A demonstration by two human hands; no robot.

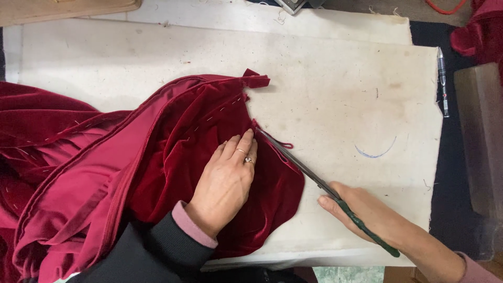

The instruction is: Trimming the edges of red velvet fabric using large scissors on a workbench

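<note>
Scissors (314, 178), gripped by right hand (367, 212), should hug velvet (173, 152) edge; left hand (225, 181) pressing flat beside them.

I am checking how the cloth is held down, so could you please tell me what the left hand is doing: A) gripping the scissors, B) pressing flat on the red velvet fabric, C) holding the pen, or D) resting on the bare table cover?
B: the left hand lies palm down on the red velvet fabric, while the right hand holds the scissors at its edge.
</note>
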